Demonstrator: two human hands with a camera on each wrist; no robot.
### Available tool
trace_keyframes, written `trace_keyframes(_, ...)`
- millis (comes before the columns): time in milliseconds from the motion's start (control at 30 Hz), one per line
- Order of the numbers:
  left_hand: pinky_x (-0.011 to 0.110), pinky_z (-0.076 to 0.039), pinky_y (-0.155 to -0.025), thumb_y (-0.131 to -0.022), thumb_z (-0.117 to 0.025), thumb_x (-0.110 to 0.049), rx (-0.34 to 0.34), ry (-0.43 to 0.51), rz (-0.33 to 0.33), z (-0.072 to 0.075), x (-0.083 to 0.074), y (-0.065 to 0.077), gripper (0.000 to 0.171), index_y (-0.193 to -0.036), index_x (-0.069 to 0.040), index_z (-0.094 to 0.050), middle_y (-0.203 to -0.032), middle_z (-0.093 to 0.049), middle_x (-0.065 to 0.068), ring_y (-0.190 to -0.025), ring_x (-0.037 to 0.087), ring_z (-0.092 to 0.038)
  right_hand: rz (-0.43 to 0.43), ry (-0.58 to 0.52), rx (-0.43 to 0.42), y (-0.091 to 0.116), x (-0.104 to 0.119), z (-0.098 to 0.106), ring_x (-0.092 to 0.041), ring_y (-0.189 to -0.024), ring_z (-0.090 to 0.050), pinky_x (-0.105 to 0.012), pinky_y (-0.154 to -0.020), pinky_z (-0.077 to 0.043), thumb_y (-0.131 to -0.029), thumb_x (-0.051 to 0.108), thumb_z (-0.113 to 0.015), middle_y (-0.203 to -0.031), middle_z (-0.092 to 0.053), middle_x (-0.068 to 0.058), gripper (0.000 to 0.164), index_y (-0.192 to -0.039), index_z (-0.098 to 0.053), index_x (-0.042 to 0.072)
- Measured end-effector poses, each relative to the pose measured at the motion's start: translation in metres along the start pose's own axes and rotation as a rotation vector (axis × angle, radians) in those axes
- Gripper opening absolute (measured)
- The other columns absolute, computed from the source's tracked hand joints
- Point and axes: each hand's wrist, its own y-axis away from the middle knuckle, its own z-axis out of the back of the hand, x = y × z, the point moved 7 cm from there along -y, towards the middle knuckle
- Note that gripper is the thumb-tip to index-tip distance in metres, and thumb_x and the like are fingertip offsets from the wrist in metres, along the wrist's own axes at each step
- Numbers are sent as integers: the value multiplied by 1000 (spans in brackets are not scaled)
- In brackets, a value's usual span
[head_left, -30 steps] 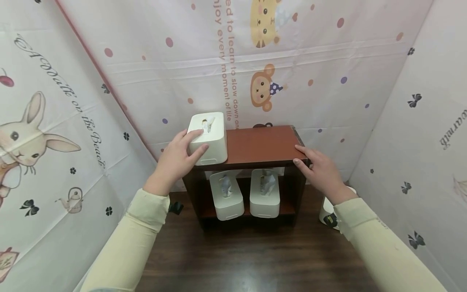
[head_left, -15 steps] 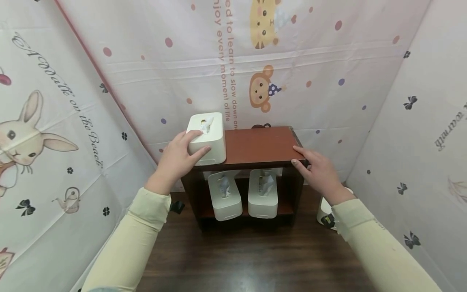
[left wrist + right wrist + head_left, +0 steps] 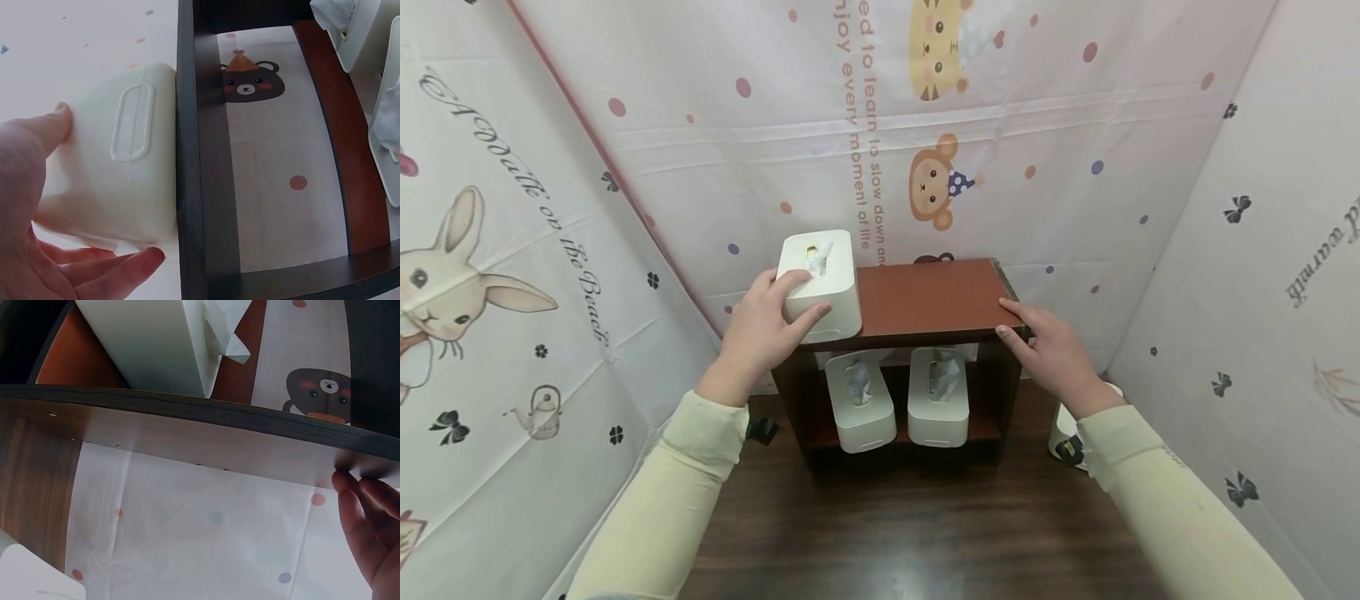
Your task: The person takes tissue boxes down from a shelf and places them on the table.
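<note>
A white tissue box (image 3: 820, 287) stands at the left end of the brown shelf unit's top (image 3: 940, 296), a tissue poking from its slot. My left hand (image 3: 760, 329) holds it, index finger over the top and thumb at the front. In the left wrist view, other fingers (image 3: 128, 275) of that hand lie along the box's side. My right hand (image 3: 1052, 350) rests at the unit's right front corner, index finger on the top surface and thumb by the front edge. Its other fingertips (image 3: 342, 479) touch the outer side panel in the right wrist view.
Two more tissue boxes, a left one (image 3: 861, 408) and a right one (image 3: 938, 400), stand side by side inside the unit. A white container (image 3: 1063, 433) is on the dark wood floor (image 3: 887, 525) at right. Printed cloth walls (image 3: 700, 167) surround the unit.
The head view has shifted very slightly. Both hands and the tissue boxes keep their places on the shelf unit.
</note>
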Motion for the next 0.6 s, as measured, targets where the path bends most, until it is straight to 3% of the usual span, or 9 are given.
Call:
trace_keyframes(267, 66, -53, -90, -101, -77, -56, -55, -9, -27, 9, -1, 7, 56, -144, -22, -67, -148, -60, 21, -115, 46, -66, -3, -18, 6, 0, -1, 0, -46, -139, -57, -67, -103, -53, -114, 43, -61, -158, -58, -23, 57, -164, -54, 15)
trace_keyframes(600, 67, -52, -85, -98, -82, -49, -155, -11, -64, 33, 6, 12, 51, -139, -21, -70, -143, -64, 19, -114, 44, -66, -1, -20, -3, 0, -4, 0, -43, -139, -59, -65, -101, -55, -113, 42, -65, -157, -59, -21, 58, -164, -55, 16)
